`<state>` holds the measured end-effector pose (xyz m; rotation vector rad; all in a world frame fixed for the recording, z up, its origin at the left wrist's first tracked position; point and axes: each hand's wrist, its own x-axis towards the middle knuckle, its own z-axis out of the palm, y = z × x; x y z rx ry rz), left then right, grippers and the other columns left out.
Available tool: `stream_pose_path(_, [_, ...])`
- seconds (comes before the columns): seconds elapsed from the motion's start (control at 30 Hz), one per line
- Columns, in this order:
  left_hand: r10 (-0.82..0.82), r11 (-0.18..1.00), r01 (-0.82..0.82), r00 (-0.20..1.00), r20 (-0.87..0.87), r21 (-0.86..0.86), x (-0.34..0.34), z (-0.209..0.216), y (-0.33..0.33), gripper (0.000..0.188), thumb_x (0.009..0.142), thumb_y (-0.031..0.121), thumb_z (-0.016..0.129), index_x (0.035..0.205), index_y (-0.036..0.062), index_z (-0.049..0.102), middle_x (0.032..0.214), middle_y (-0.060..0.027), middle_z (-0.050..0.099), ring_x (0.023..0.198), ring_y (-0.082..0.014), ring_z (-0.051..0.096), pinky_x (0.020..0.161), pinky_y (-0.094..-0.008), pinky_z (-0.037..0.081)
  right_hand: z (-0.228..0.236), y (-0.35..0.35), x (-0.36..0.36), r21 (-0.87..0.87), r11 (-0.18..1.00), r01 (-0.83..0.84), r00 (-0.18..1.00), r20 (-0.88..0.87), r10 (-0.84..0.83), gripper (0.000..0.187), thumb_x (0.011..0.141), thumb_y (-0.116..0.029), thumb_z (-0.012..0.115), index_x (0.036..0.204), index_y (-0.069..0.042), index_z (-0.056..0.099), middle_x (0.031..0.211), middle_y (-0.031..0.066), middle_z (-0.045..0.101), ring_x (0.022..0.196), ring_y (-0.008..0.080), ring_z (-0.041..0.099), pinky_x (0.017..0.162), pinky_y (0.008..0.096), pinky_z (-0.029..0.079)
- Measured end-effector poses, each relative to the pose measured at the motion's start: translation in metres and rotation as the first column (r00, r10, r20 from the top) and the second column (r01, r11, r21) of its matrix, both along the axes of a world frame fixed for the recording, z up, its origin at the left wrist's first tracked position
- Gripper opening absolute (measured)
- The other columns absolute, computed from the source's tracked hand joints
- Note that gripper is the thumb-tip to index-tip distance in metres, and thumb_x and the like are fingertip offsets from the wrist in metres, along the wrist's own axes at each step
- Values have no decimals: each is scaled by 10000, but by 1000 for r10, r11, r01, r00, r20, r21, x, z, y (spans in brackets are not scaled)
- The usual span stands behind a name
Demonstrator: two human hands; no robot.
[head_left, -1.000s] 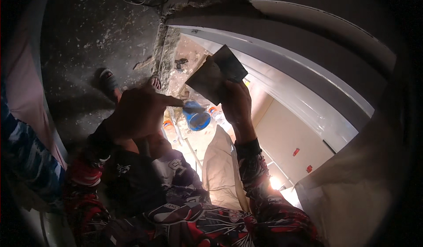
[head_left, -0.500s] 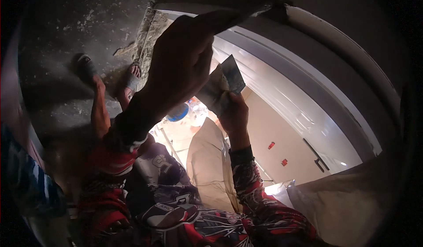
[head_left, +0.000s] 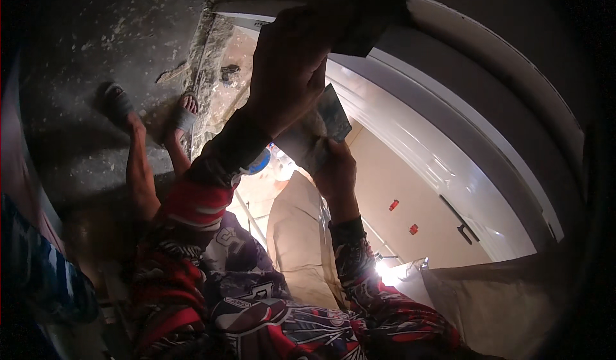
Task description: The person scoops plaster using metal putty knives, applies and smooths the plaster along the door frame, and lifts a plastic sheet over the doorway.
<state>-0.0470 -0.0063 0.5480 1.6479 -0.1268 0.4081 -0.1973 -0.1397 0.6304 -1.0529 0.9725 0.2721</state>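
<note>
My left hand point(head_left: 289, 71) is raised at the upper middle, its fingers closed in shadow. It grips a dark flat scraper point(head_left: 356, 42), whose straight lower edge shows against the pale frame; the handle is hidden. Lower and to the right, my right hand point(head_left: 337, 167) is wrapped round a second scraper point(head_left: 335, 113), a grey, squarish blade tilted upward. Pale smears show beside that blade, partly behind my left wrist. The two tools are apart.
White door frame point(head_left: 436, 116) curves along the right, with a beige door point(head_left: 391, 187) and dark handle point(head_left: 462, 222). Brown sheeting point(head_left: 295, 231) hangs below my hands. A blue round container point(head_left: 260, 161) stands beyond. Sandalled feet point(head_left: 183, 113) rest on the stained floor point(head_left: 147, 33). Bright lamp point(head_left: 385, 270).
My left hand has moved right and slightly up, and its scraper has turned so that more of the flat blade shows. My right hand has shifted a little down and left, still holding its scraper.
</note>
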Motion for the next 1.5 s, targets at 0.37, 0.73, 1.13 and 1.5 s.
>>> stream_pose_path(0.37, [-155, 986, 166, 965, 213, -33, 20, -9, 0, 536, 695, -103, 585, 1181, 115, 639, 1138, -133, 649, 888, -344, 645, 713, -398, 541, -4, -17, -21, 94, 993, 75, 997, 9, -77, 391, 975, -79, 349, 1349, 18, 413, 1325, 141, 517, 1208, 249, 524, 1032, 371, 436])
stream_pose_path(0.73, [-242, 970, 245, 953, 183, 7, 22, 4, 42, 463, 738, -78, 598, 1150, 127, 652, 1112, -126, 650, 994, -327, 617, 799, -407, 519, 0, -5, -10, 135, 987, 86, 996, -7, -86, 394, 974, -83, 337, 1346, 23, 408, 1322, 142, 517, 1213, 239, 519, 1032, 376, 432])
stream_pose_path(1.13, [-114, 991, 116, 993, 32, -66, 11, -16, 25, 300, 893, 14, 570, 1180, 86, 618, 1150, -167, 643, 1058, -339, 627, 894, -369, 502, 1, -8, -18, 85, 991, 106, 994, -11, -105, 411, 948, -130, 395, 1338, -7, 432, 1317, 143, 526, 1227, 261, 511, 1061, 407, 397])
stream_pose_path(1.5, [-45, 993, 43, 999, -13, -112, 1, -6, -9, 335, 884, 11, 576, 1210, 87, 602, 1194, -178, 624, 1094, -356, 610, 911, -384, 503, 2, -13, -24, 111, 979, 170, 985, -39, -167, 459, 896, -102, 446, 1341, 4, 411, 1320, 169, 506, 1223, 313, 507, 1059, 458, 404])
